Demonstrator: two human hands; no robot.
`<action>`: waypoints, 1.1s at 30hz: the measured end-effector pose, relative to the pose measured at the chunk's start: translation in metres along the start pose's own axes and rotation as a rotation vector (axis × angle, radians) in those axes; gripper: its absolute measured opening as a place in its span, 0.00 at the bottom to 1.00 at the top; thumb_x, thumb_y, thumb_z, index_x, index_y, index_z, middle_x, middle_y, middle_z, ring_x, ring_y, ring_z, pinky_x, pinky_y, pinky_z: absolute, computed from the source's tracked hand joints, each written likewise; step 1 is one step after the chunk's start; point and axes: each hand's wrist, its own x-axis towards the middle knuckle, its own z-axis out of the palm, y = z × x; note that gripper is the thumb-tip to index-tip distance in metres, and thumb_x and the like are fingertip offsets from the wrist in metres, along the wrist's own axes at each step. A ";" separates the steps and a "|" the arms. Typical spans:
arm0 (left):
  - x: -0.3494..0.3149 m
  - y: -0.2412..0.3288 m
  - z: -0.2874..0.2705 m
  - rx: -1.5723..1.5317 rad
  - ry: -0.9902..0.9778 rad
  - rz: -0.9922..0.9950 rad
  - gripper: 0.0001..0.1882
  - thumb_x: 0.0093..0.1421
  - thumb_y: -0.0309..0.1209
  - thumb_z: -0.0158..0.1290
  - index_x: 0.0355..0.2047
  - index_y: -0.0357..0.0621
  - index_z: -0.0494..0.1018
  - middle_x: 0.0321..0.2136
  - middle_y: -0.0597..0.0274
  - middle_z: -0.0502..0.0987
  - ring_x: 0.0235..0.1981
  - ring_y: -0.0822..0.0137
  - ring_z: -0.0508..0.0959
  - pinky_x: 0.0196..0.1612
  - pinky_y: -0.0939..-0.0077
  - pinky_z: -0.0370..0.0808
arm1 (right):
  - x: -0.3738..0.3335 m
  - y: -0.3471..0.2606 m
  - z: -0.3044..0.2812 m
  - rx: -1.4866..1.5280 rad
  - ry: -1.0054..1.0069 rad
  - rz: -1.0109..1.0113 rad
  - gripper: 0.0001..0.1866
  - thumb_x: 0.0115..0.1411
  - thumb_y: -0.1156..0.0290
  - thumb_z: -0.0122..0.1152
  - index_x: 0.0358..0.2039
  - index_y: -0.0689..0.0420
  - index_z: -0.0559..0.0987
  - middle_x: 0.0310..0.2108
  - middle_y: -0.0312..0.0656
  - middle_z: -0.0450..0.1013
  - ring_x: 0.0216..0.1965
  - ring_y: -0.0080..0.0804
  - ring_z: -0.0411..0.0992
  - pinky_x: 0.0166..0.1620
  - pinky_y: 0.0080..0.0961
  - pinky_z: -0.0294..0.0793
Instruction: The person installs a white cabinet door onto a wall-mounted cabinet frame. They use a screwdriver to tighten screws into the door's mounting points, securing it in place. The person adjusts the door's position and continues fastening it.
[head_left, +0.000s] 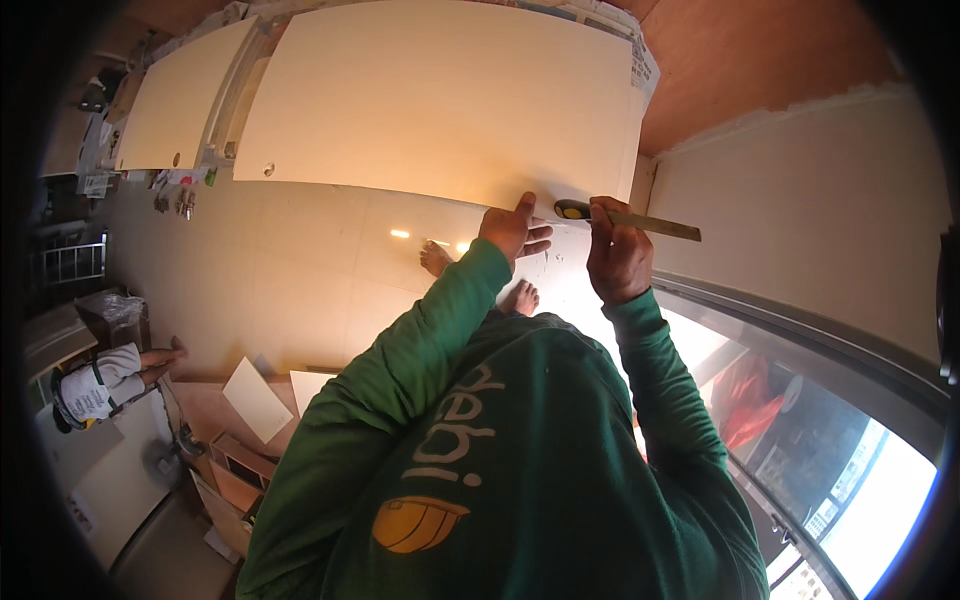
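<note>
A large pale flat panel (430,100) lies in front of me, with its near edge towards my body. My left hand (508,232) is at this edge, near the panel's right end. Its thumb points up against the edge, while the other fingers are spread below it, holding nothing. Just to the right, my right hand (620,255) is closed around a flat-bladed tool (665,228). The tool's rounded black-and-yellow end points left towards the panel, and its long flat strip sticks out to the right. Its exact kind is hard to tell.
Another pale panel (185,95) lies at the far left, with small metal hardware (185,203) near its edge. A wall (800,190) and window (840,490) border my right. At the lower left are a person (105,385), a leaning white board (257,400) and wooden pieces (235,480).
</note>
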 end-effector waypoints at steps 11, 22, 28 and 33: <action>0.002 -0.001 -0.004 0.010 -0.009 -0.039 0.30 0.76 0.47 0.49 0.62 0.30 0.64 0.53 0.39 0.78 0.46 0.55 0.84 0.49 0.58 0.86 | 0.017 -0.030 -0.017 0.032 -0.084 0.176 0.08 0.71 0.74 0.55 0.44 0.61 0.82 0.43 0.49 0.80 0.40 0.49 0.80 0.44 0.38 0.81; 0.004 0.005 -0.005 0.012 0.001 -0.033 0.30 0.75 0.48 0.50 0.60 0.30 0.65 0.50 0.40 0.79 0.45 0.56 0.84 0.48 0.61 0.87 | 0.027 -0.032 -0.016 0.044 -0.024 0.183 0.09 0.72 0.72 0.56 0.42 0.63 0.81 0.43 0.47 0.81 0.38 0.48 0.80 0.41 0.38 0.80; 0.002 0.004 -0.005 0.009 -0.015 -0.038 0.30 0.76 0.47 0.50 0.62 0.30 0.64 0.50 0.42 0.79 0.47 0.56 0.83 0.49 0.60 0.86 | 0.018 -0.022 -0.003 -0.048 -0.179 0.082 0.08 0.70 0.74 0.56 0.43 0.62 0.82 0.45 0.47 0.80 0.42 0.49 0.80 0.45 0.38 0.80; -0.002 0.007 -0.002 0.021 0.007 -0.034 0.30 0.76 0.47 0.49 0.62 0.30 0.65 0.50 0.42 0.79 0.47 0.55 0.83 0.49 0.61 0.86 | 0.027 -0.033 -0.015 0.031 -0.037 0.161 0.08 0.71 0.75 0.56 0.43 0.61 0.82 0.45 0.47 0.81 0.43 0.48 0.80 0.45 0.37 0.81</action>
